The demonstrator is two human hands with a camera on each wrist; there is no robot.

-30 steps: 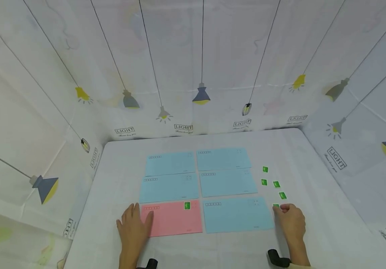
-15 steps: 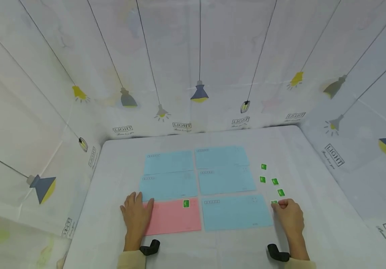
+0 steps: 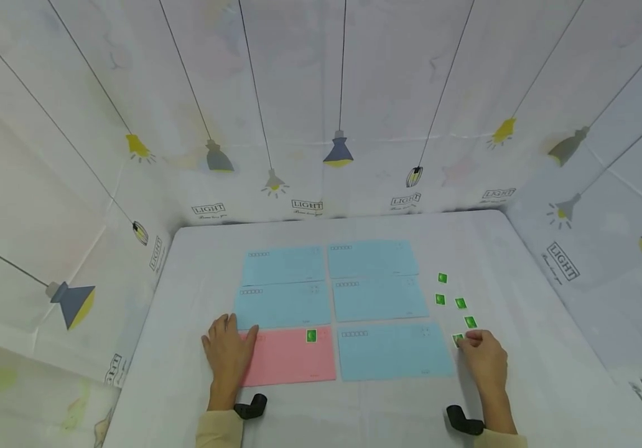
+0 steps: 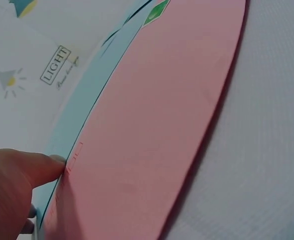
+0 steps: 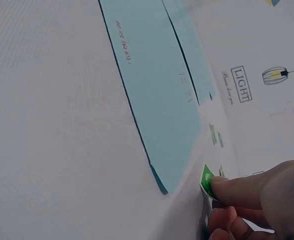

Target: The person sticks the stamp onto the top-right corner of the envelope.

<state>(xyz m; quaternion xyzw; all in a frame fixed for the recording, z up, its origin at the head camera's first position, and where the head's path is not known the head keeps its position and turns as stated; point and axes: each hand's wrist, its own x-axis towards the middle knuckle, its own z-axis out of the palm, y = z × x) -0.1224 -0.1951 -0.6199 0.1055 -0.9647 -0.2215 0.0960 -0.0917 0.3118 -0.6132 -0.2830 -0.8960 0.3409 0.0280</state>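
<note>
My left hand (image 3: 230,356) lies with fingers spread over the left end of a pink envelope (image 3: 293,362). In the left wrist view, its thumb touches that envelope's upper edge, near the printed boxes. A green stamp (image 3: 311,336) sits in the pink envelope's upper right part. My right hand (image 3: 486,361) pinches another green stamp (image 5: 207,181) between thumb and fingers, to the right of the lower blue envelope (image 3: 396,354). This stamp is tilted in the right wrist view; whether its lower edge touches the table is hard to tell.
Several more blue envelopes (image 3: 282,305) lie in two columns behind. Loose green stamps (image 3: 461,303) are scattered on the white table (image 3: 354,410) at the right. A cloth wall (image 3: 287,112) printed with lamps rises behind the table's far edge.
My left hand has shifted a little forward, its thumb now over the pink envelope's top edge. At my right fingertips, more of the pinched stamp shows. The head view has shifted slightly.
</note>
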